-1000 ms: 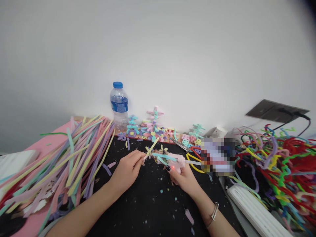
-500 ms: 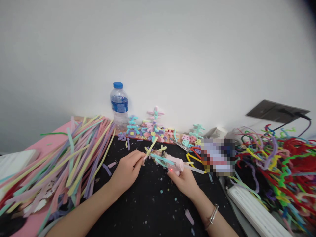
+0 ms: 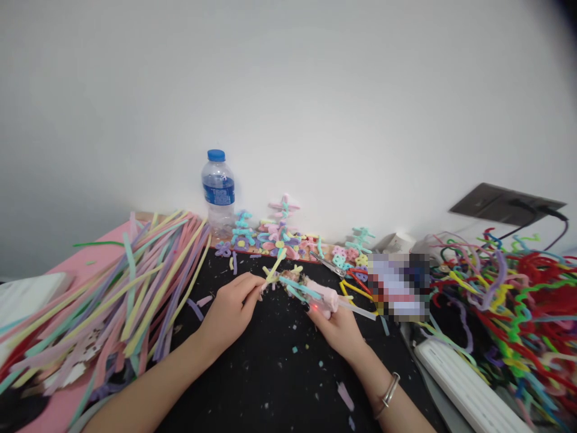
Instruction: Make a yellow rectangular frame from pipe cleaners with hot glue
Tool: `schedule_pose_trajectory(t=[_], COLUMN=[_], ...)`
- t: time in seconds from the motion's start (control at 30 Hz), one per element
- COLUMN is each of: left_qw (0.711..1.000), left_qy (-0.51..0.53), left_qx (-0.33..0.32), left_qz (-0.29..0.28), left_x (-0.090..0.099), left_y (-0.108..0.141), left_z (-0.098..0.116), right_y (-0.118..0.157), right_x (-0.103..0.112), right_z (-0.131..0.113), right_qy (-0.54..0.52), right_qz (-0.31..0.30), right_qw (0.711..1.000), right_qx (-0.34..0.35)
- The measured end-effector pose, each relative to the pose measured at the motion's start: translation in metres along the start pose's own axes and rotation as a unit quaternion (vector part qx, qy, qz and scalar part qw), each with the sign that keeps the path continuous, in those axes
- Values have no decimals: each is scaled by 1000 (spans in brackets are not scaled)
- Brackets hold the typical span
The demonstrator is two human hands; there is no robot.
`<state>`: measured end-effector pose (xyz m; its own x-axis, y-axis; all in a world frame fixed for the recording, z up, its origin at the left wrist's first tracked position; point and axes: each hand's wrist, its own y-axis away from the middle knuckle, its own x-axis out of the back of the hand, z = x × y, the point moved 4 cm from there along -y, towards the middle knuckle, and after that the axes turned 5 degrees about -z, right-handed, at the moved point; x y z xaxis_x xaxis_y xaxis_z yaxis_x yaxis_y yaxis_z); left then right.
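Observation:
My left hand (image 3: 237,300) pinches yellow pipe cleaner pieces (image 3: 273,270) that fork upward from its fingertips. My right hand (image 3: 338,328) is wrapped round a pink hot glue gun (image 3: 322,290), with a red light glowing by the thumb. A translucent glue stick (image 3: 363,311) sticks out of its back end. The gun's front is covered in fluff and points left at the yellow pieces, close to them; I cannot tell whether they touch. Light blue pipe cleaner strips (image 3: 297,285) lie along the gun's side. Fingers under the gun are partly hidden.
Long pastel pipe cleaners (image 3: 148,282) are heaped at left, bright curly ones (image 3: 505,300) at right. Behind my hands are a water bottle (image 3: 219,192), finished pipe cleaner shapes (image 3: 282,231) and pliers-like scissors (image 3: 331,263). A white power strip (image 3: 469,385) lies at right; scraps dot the black mat (image 3: 270,385).
The glue gun has shifted slightly to the right with my right hand. The yellow pieces have tilted a little in my left hand, which stays nearly in place.

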<state>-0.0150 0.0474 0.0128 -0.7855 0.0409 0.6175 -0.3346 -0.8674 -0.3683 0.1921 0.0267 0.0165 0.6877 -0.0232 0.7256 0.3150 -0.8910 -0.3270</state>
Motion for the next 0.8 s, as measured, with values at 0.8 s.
schedule_pose_trajectory(t=[0.8], left_qw=[1000], left_qy=[-6], left_qx=[-11], left_qz=[22], left_x=[1], left_y=[0], left_z=[-1], right_y=[-3], right_x=[8], right_z=[0], right_qy=[6], right_qz=[32], right_qw=[999], right_qx=[9])
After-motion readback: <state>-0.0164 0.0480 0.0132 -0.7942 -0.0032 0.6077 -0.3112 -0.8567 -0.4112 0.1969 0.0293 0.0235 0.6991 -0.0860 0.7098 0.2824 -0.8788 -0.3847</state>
